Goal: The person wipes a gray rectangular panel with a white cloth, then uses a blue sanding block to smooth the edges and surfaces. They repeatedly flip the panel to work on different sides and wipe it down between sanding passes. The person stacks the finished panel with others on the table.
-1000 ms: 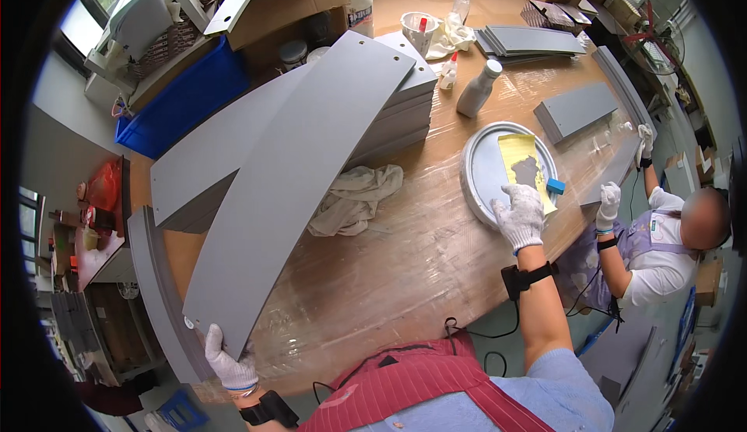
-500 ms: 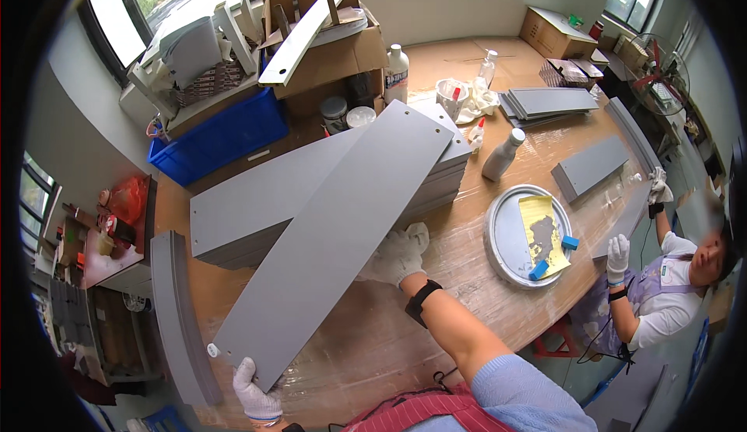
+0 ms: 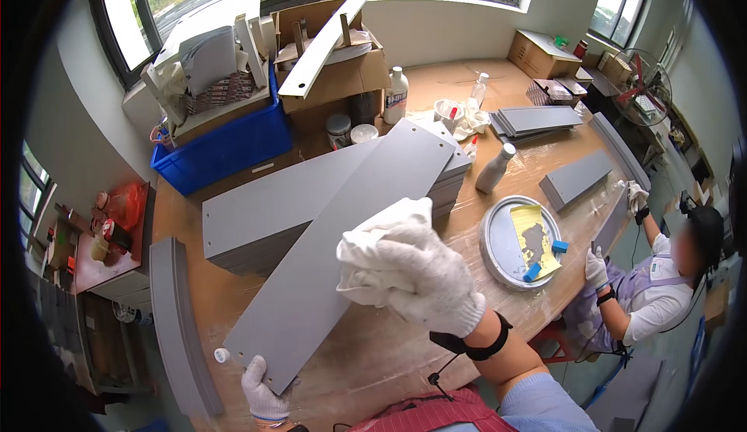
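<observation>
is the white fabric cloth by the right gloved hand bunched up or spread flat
Bunched up: the white fabric cloth forms a creased wad, gripped in the right white-gloved hand.

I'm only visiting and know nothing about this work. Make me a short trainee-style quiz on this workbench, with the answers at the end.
1. What is the person's right hand holding?

2. True or false: the person's left hand is at the near end of the topmost long gray board.

3. Which of these lies on the round lid?
A. a fan
B. a yellow sheet
C. a cardboard box

Key:
1. A crumpled white cloth.
2. True: the thumb shows at the board's near corner.
3. B: the yellow sheet, with a gray smear on it.
</observation>
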Available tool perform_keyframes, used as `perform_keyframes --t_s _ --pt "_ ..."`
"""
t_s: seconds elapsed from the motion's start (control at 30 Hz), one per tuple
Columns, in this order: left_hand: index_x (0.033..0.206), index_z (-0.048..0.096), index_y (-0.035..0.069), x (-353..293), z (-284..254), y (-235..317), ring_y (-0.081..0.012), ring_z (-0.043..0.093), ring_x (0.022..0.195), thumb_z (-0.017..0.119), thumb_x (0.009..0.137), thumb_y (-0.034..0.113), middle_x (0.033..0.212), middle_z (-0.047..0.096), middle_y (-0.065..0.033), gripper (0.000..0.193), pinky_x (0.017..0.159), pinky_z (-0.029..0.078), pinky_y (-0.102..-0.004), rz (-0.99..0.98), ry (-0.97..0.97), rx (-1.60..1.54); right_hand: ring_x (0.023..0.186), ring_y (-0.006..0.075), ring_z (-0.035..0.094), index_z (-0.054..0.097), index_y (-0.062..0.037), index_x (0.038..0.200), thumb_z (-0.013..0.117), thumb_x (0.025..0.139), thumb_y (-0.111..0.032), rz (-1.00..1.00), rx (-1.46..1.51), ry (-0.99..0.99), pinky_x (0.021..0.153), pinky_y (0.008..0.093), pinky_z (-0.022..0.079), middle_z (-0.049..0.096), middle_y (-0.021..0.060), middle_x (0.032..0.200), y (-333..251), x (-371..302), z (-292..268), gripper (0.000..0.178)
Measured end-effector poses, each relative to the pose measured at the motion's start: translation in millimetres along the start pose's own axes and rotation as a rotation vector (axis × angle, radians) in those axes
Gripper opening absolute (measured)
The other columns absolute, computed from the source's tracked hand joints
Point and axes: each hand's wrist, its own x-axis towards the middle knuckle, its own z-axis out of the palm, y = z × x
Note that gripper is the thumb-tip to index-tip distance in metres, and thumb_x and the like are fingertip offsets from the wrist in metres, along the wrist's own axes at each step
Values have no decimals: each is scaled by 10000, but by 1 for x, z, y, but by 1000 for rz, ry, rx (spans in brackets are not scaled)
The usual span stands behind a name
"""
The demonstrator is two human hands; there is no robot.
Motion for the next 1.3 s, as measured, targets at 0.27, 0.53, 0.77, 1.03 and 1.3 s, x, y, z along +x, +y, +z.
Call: perform_keyframes --t_s 0.27,0.53,0.77,1.03,1.3 --pt "1282 530 -1 5 -2 -8 -267 730 704 515 955 323 994 709 -161 461 415 575 -329 2 -19 -8 1156 265 573 621 -183 1237 701 828 -308 -327 -17 -370 910 470 497 563 75 1170 -28 16 144 435" --pt "1516 363 71 -22 11 8 -332 523 1312 559 923 96 1427 529 -137 625 1132 412 -495 -28 30 14 1082 373 604 708 -141 1186 604 922 -486 269 -560 59 927 492 480 638 150 1252 138 86 29 447" --pt "1347 482 10 -10 8 3 -289 654 870 547 952 269 1114 654 -160 477 656 519 -377 33 16 7 950 390 680 724 -104 1131 659 906 -368 719 -758 195 837 459 548 688 221 1114 186 81 -106 352" --pt "1332 510 34 -11 9 9 -299 735 850 568 955 411 1078 690 -154 536 557 642 -442 -55 -35 -118 996 339 684 706 -62 1193 682 886 -432 43 -426 -17 889 417 543 709 163 1125 139 103 -103 481" --pt "1328 526 76 -11 21 11 -280 681 1045 488 1009 562 1218 635 -100 582 784 619 -462 -63 -86 -404 1098 371 595 600 -42 1295 616 890 -473 96 -560 -203 906 493 488 584 172 1325 30 84 92 592"
